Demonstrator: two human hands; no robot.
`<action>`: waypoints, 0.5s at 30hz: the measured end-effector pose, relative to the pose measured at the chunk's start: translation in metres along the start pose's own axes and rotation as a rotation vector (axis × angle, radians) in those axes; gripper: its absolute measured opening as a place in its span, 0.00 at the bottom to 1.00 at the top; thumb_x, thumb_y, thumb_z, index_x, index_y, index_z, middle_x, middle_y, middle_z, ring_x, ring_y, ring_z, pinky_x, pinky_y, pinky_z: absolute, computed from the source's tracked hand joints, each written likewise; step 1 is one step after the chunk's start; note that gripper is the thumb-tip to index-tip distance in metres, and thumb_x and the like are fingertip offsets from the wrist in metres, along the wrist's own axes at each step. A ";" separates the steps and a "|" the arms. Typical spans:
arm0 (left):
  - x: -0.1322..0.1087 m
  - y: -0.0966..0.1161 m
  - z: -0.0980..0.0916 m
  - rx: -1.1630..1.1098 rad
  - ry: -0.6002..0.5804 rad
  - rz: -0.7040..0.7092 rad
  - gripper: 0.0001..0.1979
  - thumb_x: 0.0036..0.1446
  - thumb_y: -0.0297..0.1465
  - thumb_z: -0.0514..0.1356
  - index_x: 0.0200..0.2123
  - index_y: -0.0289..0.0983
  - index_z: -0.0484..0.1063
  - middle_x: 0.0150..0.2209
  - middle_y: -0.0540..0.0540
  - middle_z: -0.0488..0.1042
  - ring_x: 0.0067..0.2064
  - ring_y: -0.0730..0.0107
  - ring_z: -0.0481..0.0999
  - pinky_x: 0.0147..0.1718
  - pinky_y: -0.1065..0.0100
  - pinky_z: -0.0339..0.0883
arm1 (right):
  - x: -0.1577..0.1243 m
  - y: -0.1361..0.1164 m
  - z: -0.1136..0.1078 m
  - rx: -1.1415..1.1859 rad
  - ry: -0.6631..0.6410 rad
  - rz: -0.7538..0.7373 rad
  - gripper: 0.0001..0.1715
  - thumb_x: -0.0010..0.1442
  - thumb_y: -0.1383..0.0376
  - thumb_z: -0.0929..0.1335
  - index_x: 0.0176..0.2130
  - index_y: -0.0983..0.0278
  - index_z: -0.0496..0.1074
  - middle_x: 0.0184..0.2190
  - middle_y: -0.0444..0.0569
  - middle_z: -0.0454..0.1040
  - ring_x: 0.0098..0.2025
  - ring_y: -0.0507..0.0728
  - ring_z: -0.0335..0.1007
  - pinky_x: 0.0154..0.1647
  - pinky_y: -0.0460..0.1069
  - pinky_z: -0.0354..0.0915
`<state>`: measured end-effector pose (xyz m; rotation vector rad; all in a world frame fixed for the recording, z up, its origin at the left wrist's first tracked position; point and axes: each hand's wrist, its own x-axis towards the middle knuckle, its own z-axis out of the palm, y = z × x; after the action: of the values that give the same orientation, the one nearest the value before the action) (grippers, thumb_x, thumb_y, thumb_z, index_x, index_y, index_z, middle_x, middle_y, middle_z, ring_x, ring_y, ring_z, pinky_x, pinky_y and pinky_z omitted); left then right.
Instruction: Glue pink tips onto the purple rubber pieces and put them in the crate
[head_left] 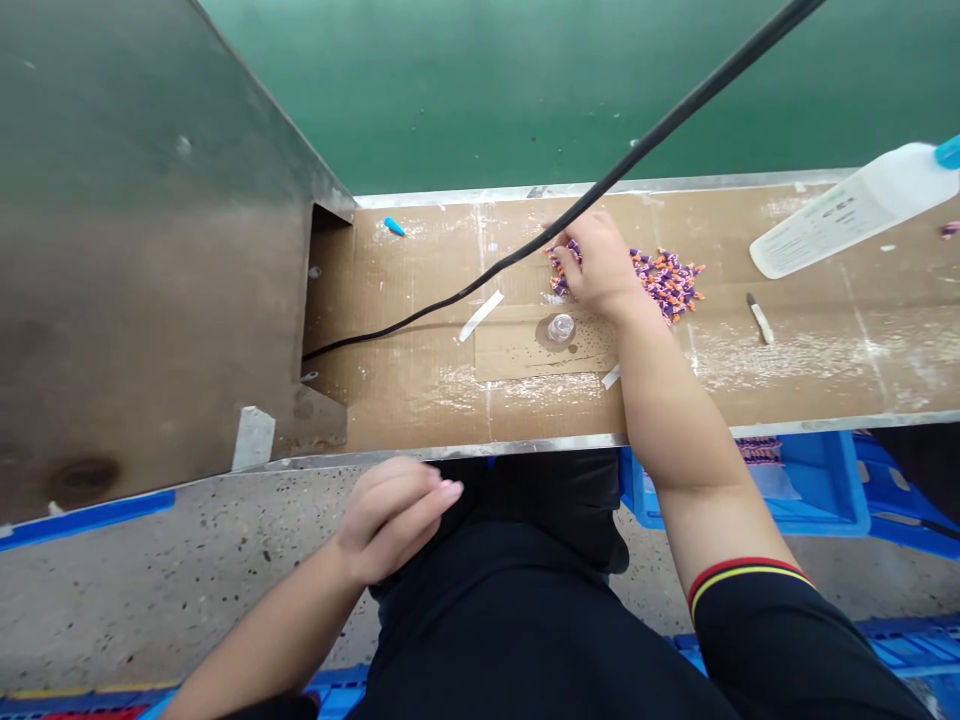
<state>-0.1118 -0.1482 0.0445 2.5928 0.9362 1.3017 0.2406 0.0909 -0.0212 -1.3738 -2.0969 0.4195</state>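
Observation:
My right hand (596, 268) reaches out over the cardboard-covered bench (420, 390) and rests on a heap of small purple and orange parts (667, 282). Its fingers curl down into the left side of the heap; what they hold, if anything, is hidden. Just in front of that hand stands a small clear round cap or dish (560, 327). My left hand (394, 515) hangs below the bench edge above my lap, fingers loosely curled together, with nothing visible in them.
A black cable (637, 155) crosses diagonally from top right into a metal housing (150, 250) at left. A white squeeze bottle (855, 210) with a blue tip lies at right. A small white tool (760, 320), tape strips and a blue tip (394, 227) lie on the cardboard. Blue crates (817, 480) sit below.

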 end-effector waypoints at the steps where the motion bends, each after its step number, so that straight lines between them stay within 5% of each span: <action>1: 0.010 -0.005 0.017 0.008 0.009 0.082 0.08 0.73 0.23 0.64 0.49 0.40 0.80 0.39 0.49 0.78 0.37 0.72 0.83 0.37 0.68 0.84 | -0.005 0.002 -0.006 0.027 0.035 0.006 0.24 0.78 0.61 0.64 0.68 0.57 0.75 0.52 0.56 0.81 0.63 0.70 0.73 0.73 0.71 0.68; 4: 0.048 -0.020 0.064 -0.014 0.114 0.099 0.09 0.73 0.22 0.63 0.49 0.40 0.79 0.38 0.49 0.77 0.37 0.74 0.81 0.37 0.71 0.81 | -0.025 0.013 -0.026 0.188 0.118 0.077 0.29 0.81 0.51 0.63 0.76 0.50 0.67 0.52 0.52 0.78 0.60 0.65 0.76 0.69 0.67 0.73; 8: 0.093 -0.044 0.109 -0.114 0.276 0.049 0.07 0.75 0.24 0.64 0.51 0.40 0.80 0.36 0.50 0.75 0.37 0.75 0.78 0.38 0.72 0.78 | -0.045 0.027 -0.050 0.497 0.139 0.259 0.26 0.79 0.45 0.65 0.69 0.48 0.72 0.49 0.49 0.76 0.53 0.60 0.79 0.58 0.60 0.79; 15: 0.100 -0.086 0.140 -0.204 0.269 -0.036 0.09 0.72 0.23 0.66 0.51 0.41 0.82 0.40 0.49 0.79 0.39 0.74 0.79 0.40 0.71 0.78 | -0.042 -0.001 -0.062 0.862 0.035 0.411 0.17 0.67 0.48 0.72 0.47 0.55 0.72 0.43 0.48 0.73 0.43 0.56 0.74 0.47 0.54 0.79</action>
<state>-0.0029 0.0035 -0.0035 2.2776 0.8295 1.6699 0.2912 0.0491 0.0145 -1.2180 -1.2986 1.2723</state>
